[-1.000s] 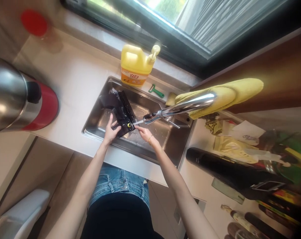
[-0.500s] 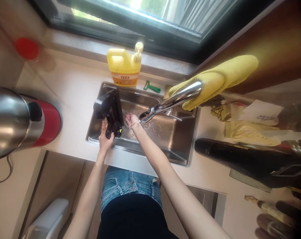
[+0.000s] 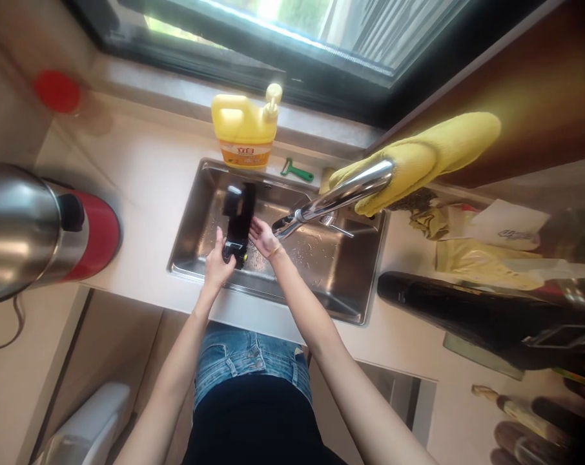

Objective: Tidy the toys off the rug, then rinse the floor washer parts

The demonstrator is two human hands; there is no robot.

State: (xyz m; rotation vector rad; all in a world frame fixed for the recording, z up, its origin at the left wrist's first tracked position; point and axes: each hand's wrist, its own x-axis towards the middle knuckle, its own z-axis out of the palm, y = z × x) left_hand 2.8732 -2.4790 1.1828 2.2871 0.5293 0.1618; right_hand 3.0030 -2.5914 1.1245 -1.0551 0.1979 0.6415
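Observation:
Over the left half of the steel sink (image 3: 355,278) is a dark, glossy plastic part (image 3: 239,223) with a small yellow tab at its near end. My left hand (image 3: 218,265) grips that near end, thumb on the tab side. Just right of the part, my right hand (image 3: 265,237) is palm up with its fingers stretched out, below the end of the chrome faucet (image 3: 345,190). Its fingertips reach the part's right side; whether they touch it I cannot tell. Drops of water lie on the sink floor.
A yellow detergent jug (image 3: 246,132) and a green peeler (image 3: 297,170) stand behind the sink. A yellow cloth glove (image 3: 432,145) hangs over the faucet. On the left is a red and steel kettle (image 3: 93,226); on the right, a long black object (image 3: 447,300).
My left hand has brought the black plastic part rightward and turned it. My right hand has shifted slightly right, and the part is now close beside its fingers.

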